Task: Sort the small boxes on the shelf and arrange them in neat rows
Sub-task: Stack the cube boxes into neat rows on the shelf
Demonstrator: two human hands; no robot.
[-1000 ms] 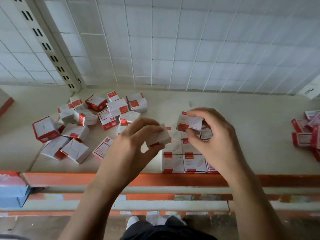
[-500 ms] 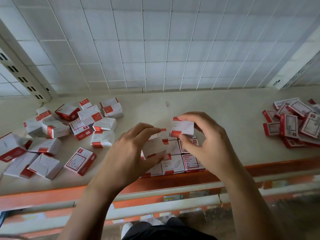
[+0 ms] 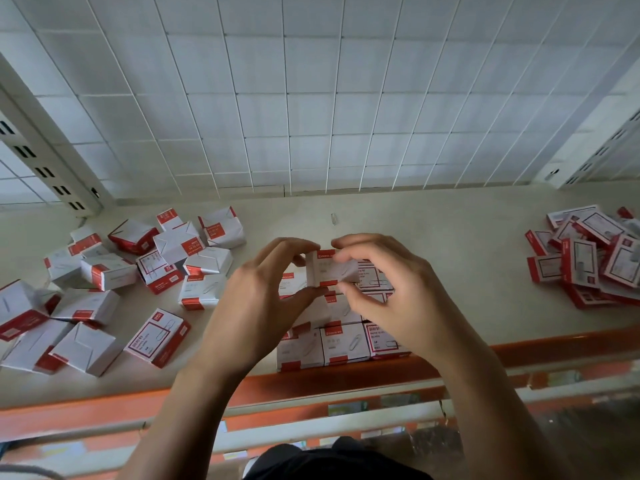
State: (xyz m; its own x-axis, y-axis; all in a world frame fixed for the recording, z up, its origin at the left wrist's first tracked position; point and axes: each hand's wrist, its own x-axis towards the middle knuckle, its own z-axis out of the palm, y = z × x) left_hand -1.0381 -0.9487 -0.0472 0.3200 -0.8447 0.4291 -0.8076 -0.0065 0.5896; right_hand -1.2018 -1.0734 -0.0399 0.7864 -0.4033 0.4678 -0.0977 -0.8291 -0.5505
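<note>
- We see the left hand and the right hand meeting over the middle of the shelf, with one small box held between them.
- The left grip is narrowly closed. Its forefinger curls over the box's upper left corner and its thumb presses up under the lower left edge.
- The right grip is likewise curled. Its fingers arch over the top and right end of the box, and the thumb tucks in beneath that end.
- The small box is white with red bands. It lies lengthwise between the two grips, its broad face turned up towards us.
- Directly under the held box are the rows of boxes, packed side by side. Three of them line the front, against the orange lip of the shelf.
- The rows further back are largely hidden by the hands, so we cannot tell whether the held box touches those below it.
- A loose heap of the same boxes sprawls well apart on the left, tilted at every angle.
- A second heap of flatter red-edged boxes lies far to the right.
- One paper clip lies alone on the bare shelf behind the hands, near the wire grid at the back.
</note>
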